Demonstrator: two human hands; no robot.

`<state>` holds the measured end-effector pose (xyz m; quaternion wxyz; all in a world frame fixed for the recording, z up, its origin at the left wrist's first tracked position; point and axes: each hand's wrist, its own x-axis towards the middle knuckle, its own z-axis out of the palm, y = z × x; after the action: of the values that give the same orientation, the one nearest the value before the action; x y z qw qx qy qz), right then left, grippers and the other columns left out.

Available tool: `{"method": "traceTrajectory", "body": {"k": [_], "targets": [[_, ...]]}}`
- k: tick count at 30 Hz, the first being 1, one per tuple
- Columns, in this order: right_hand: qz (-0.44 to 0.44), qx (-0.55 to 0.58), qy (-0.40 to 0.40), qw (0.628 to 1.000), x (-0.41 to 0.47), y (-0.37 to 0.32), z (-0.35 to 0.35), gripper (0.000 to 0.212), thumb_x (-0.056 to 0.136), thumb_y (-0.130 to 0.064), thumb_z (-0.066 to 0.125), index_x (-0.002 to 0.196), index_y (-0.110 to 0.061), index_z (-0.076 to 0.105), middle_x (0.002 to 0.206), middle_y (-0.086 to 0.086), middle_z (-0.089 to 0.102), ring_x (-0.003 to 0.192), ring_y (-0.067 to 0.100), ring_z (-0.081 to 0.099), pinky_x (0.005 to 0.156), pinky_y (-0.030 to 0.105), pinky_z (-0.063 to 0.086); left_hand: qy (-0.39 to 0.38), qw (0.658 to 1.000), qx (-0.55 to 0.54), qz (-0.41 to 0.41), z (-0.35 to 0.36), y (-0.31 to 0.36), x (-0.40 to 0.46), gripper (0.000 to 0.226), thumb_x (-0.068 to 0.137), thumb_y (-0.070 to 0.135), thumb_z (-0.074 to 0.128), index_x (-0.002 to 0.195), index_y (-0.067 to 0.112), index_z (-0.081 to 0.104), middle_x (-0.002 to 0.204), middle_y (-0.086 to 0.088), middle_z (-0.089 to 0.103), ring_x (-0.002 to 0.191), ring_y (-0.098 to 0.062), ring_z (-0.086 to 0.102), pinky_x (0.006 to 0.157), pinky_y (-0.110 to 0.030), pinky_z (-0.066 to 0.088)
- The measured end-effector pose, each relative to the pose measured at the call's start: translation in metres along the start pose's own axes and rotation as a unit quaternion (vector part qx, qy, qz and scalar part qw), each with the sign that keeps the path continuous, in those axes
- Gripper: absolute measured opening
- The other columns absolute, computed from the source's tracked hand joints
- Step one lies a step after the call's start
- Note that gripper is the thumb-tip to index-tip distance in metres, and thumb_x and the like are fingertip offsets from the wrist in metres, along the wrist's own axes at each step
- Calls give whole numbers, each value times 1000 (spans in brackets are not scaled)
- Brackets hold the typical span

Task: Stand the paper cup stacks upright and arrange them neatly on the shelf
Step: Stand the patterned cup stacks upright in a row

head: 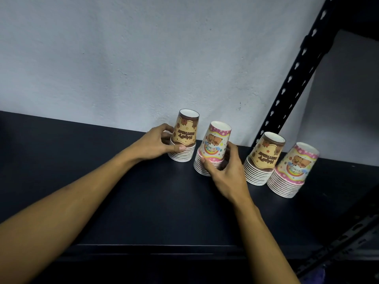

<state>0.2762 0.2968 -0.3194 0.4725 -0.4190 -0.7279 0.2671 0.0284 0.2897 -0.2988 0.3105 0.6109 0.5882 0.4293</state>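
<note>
Head-worn wide-angle camera is looking forward and down, close over the dark shelf (pixel 143 201), facing the wall (pixel 143 58).

We see a pale, rough-plastered wall (pixel 143 58) behind, and 1 black perforated metal upright (pixel 295 78) leaning across the right side, with a darker recess (pixel 348 99) beyond it.

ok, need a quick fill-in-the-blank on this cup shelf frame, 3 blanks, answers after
1. The shelf holds ____ cup stacks, all rim-down.
2. The left hand grips a ____ stack.
3. The right hand grips a ____ stack; the other two stacks to its right are untouched.

Answers: four; brown; pink
</note>
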Motion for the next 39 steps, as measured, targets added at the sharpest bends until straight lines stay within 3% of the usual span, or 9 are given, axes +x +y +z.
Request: {"method": "traceTrajectory", "body": {"k": [3, 7, 11, 15, 18, 24, 30, 39], "targets": [[-1, -12, -3, 1000, 0, 3, 1, 78, 77, -52, 81, 141, -32, 41, 134, -5, 57, 119, 5, 59, 101, 31, 53, 6, 1000, 21, 8, 3, -2, -1, 96, 53, 64, 89, 131, 22, 53, 123, 7, 69, 106, -5, 69, 101, -36, 53], [-2, -24, -4, 1000, 0, 1, 0, 77, 79, -50, 81, 142, -31, 41, 135, -6, 59, 119, 5, 59, 101, 30, 52, 21, 998, 62, 22, 7, -6, 0, 104, 47, 71, 84, 133, 22, 55, 126, 7, 68, 109, -5, 67, 102, -36, 52], [14, 2, -19, 1000, 1, 1, 0, 76, 81, -37, 83, 143, -23, 40, 132, -10, 61, 117, 2, 62, 99, 25, 53, -11, 999, 33, 24, 4, -9, 3, 98, 51, 60, 89, 134, 19, 58, 125, 8, 70, 113, -3, 66, 106, -35, 50], [33, 15, -27, 999, 2, 4, -1, 71, 82, -35, 82, 139, -19, 43, 130, -10, 61, 116, 1, 62, 100, 26, 52, -43, 999, 16, 19, 3, -10, 5, 77, 68, 36, 92, 135, 17, 58, 127, 9, 69, 117, -1, 64, 108, -31, 47], [37, 17, -34, 999, 3, 6, -1, 68, 83, -34, 81, 138, -20, 44, 130, -11, 62, 116, -1, 62, 100, 25, 52, -56, 998, 9, 21, 2, -8, 4, 74, 72, 30, 89, 137, 17, 57, 130, 10, 68, 121, 0, 61, 108, -26, 44], [31, -6, -50, 998, -2, 0, -1, 64, 90, -33, 73, 144, -20, 41, 134, -8, 60, 119, 6, 60, 102, 28, 50, -73, 997, 10, 15, 4, 1, -5, 70, 79, 24, 84, 140, 15, 52, 135, 9, 64, 116, 8, 58, 93, -6, 44], [19, -26, -58, 998, -16, -10, -9, 65, 94, -29, 69, 149, -18, 35, 133, -10, 56, 119, 6, 56, 99, 20, 44, -76, 996, 43, 18, 5, 7, -26, 74, 77, 34, 85, 141, 15, 51, 140, 8, 61, 129, -2, 55, 115, -31, 39], [16, -23, -35, 999, -57, -16, -29, 60, 90, -31, 74, 140, -24, 42, 120, -19, 63, 108, -8, 61, 91, 12, 47, -83, 992, 90, 44, 20, 16, -66, 92, 68, 62, 80, 144, 22, 47, 143, 11, 58, 131, -3, 54, 116, -36, 40]]}}
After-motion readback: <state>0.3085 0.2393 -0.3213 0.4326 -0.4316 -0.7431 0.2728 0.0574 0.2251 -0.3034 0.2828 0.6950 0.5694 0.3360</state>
